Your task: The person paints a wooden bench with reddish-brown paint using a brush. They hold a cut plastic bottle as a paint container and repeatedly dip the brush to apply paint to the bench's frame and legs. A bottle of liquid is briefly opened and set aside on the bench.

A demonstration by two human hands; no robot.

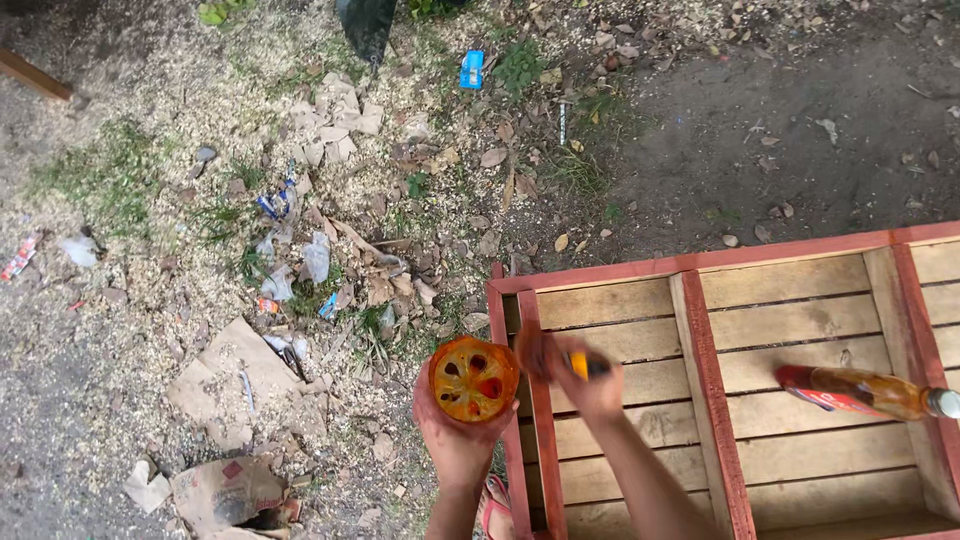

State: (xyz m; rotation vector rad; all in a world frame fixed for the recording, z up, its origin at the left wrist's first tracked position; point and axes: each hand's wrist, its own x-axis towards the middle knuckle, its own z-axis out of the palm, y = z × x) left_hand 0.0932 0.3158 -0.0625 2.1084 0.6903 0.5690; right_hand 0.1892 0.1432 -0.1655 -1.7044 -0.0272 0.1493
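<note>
While the left hand (pixel 455 440) cups the round orange container (pixel 474 378) from below, fingers wrapped up its sides w/ open top facing the camera, the right hand (pixel 590 385) is closed around a small brush w/ yellow handle (pixel 580 364), tip blurred against the red-stained frame rail (pixel 530 400) at the pallet's left end. Container sits just left of that rail, over the litter and sawdust, not over the wood. Judgement: staining the frame edges of the wooden pallet (pixel 790 320); slats are bare, rails already red. To do it well: keep the container level and close to the rail so drips land short, load the brush lightly, stroke along the grain, wipe excess on the rim. Watch the stain-covered fingers, grip could slip. A bottle w/ amber liquid (pixel 865 392) lies on the slats well apart to the right. Can't tell how much stain is left; inside looks patchy orange w/ dark spots.
</note>
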